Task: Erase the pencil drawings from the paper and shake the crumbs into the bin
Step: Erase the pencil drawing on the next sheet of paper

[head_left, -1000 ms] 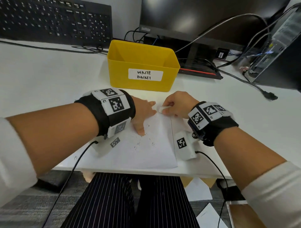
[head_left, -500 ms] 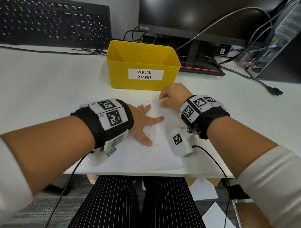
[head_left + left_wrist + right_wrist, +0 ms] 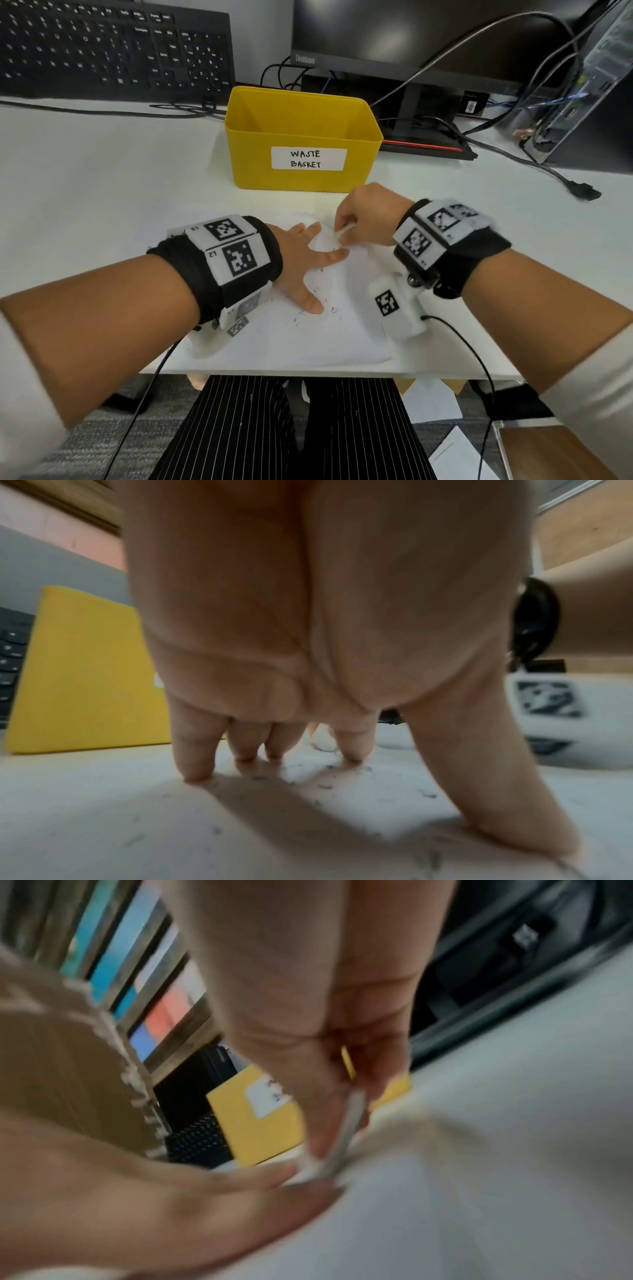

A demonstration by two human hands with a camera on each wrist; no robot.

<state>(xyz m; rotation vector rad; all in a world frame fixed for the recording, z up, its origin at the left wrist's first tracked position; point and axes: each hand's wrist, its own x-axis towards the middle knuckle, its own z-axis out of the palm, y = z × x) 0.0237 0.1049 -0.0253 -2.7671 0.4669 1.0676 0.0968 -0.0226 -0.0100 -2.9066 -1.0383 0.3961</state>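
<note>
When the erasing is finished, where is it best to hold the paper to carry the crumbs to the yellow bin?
Probably grip the paper by its left and right edges, coming from both sides, and curl them up slightly. It lies flat with crumbs loose mid-sheet, so a trough should keep them in until tipped over the yellow bin just behind.

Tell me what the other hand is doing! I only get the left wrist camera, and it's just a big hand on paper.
Observer: The right hand pinches a white eraser down onto the paper, just past the spread fingers of the left hand.
Operator: What's that yellow thing?
Observer: The yellow bin. The head view shows its whole front label, which reads WASTE BASKET.
Operator: What's behind it?
Observer: A dark monitor on a stand, with cables trailing off to the right.
</note>
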